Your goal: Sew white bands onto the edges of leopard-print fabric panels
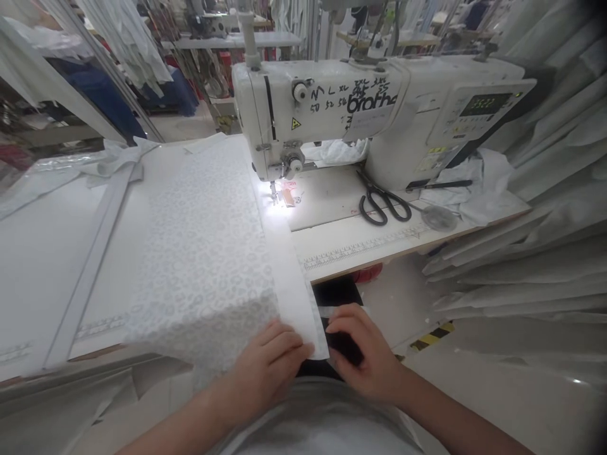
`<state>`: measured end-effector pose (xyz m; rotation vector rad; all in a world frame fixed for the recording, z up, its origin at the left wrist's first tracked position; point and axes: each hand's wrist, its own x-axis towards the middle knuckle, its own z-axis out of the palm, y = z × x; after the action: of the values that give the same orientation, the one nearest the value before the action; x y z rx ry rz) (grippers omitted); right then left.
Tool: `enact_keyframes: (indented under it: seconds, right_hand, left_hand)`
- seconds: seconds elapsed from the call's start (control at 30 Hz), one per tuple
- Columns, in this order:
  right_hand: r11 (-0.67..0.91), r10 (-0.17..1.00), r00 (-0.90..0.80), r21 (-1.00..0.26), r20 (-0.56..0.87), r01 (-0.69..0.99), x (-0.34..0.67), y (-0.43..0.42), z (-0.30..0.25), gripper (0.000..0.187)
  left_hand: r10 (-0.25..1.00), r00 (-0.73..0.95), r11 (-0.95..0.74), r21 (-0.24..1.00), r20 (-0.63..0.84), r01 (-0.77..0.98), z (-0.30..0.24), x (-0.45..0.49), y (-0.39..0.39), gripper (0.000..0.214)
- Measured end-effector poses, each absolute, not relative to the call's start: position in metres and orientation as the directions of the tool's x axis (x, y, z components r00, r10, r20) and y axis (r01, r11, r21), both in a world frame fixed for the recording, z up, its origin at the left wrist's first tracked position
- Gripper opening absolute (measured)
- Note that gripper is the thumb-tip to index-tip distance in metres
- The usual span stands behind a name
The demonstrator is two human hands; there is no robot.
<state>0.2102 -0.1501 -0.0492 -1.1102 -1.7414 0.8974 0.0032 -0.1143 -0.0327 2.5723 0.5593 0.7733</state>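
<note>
A pale fabric panel with a grey leopard-like print (208, 240) lies across the sewing table and hangs over its front edge. Along its right side runs a plain white band (289, 272), leading up to the lit presser foot (274, 193) of the sewing machine (322, 114). My left hand (270, 360) is closed on the band's near end, thumb and fingers on the cloth. Just right of that corner is my right hand (367, 357), fingers curled, with a gap between thumb and forefinger. A narrow pale strip (326, 311) passes by its fingertips; whether they touch it is unclear.
Black-handled scissors (384, 202) lie on the machine bed, near a ruler scale (360, 246) along the table edge. A long white folded strip (95, 259) lies at left. Crumpled cloth (484, 183) sits at right, beside hanging fabric (531, 265).
</note>
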Motion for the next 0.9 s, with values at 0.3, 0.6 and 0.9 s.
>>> enact_keyframes:
  seconds: [0.3, 0.6, 0.9]
  right_hand:
    - [0.777, 0.629, -0.597, -0.413, 0.498, 0.475, 0.203, -0.127, -0.029, 0.016]
    - [0.813, 0.579, -0.562, -0.371, 0.590, 0.448, 0.192, -0.087, -0.036, 0.018]
    - [0.787, 0.617, -0.591, -0.428, 0.520, 0.445, 0.189, -0.044, -0.024, 0.021]
  left_hand:
    - [0.773, 0.579, -0.582, 0.656, 0.262, 0.480, -0.002, -0.007, -0.065, 0.019]
    - [0.792, 0.607, -0.587, 0.358, 0.066, 0.726, -0.014, -0.033, 0.001, 0.047]
    - [0.735, 0.656, -0.676, 0.263, 0.174, 0.688, -0.010, -0.037, 0.043, 0.044]
